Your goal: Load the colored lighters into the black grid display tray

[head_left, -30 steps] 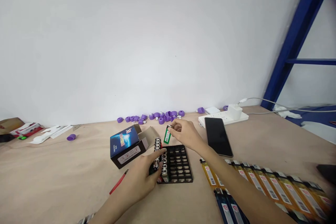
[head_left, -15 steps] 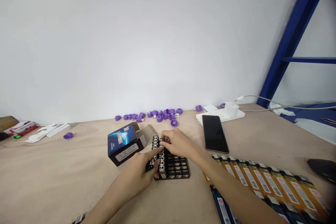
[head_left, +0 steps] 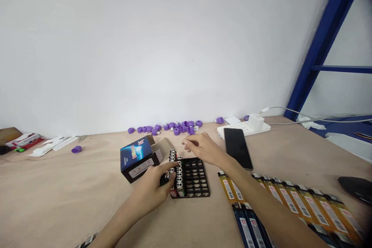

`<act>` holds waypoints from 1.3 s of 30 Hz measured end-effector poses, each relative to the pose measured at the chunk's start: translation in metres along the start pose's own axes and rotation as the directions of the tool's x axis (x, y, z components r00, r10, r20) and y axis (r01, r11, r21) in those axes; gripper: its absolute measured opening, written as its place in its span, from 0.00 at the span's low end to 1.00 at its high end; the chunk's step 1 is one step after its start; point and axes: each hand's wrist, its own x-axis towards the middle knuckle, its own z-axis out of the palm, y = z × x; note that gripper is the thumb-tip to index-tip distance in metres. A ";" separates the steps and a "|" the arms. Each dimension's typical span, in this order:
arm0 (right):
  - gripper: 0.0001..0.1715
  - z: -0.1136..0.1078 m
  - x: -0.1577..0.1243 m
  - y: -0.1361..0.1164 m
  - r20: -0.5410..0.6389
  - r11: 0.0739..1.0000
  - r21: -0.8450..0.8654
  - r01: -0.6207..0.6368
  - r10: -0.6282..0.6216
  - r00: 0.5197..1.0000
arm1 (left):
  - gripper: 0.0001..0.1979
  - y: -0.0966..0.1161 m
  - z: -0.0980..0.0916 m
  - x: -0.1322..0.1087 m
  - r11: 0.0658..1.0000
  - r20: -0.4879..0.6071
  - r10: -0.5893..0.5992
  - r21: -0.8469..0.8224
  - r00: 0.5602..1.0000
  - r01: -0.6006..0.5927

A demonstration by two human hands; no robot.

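My left hand point(head_left: 155, 184) is closed around the left side of the standing lighters point(head_left: 179, 178), its index finger and thumb against them. These lighters have metal tops and stand in rows in the left part of a black tray point(head_left: 197, 176) with a grid of slots. Over the tray's back edge hovers my right hand point(head_left: 200, 147), fingers curled together with nothing visible in them. Left of the tray, a blue and black lighter box point(head_left: 136, 157) lies on the table with its flaps open.
Orange lighters point(head_left: 302, 197) and blue lighters point(head_left: 250, 224) lie in rows at the right front. A phone point(head_left: 238, 149) rests beside a white power strip point(head_left: 245, 127). Several purple caps point(head_left: 177, 128) are scattered along the wall. A black mouse point(head_left: 356, 188) is at far right.
My right hand has left the lighters, rising up and to the right, which uncovers the tray's back slots. My left hand stays at the lighters.
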 end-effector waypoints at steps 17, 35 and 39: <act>0.03 -0.017 0.005 -0.080 0.105 0.984 0.093 0.151 -0.160 0.981 | 0.16 0.008 -0.005 -0.004 0.877 -0.067 0.046 -0.475 0.997 -0.072; 0.09 0.016 0.020 0.002 0.075 0.980 -0.158 -0.122 0.136 0.988 | 0.29 -0.013 0.013 0.001 0.799 0.101 0.422 0.429 0.901 -0.422; 0.09 0.025 0.020 0.002 0.118 0.975 -0.207 -0.079 0.105 0.988 | 0.29 -0.016 0.013 0.003 0.787 0.109 0.426 0.445 0.898 -0.427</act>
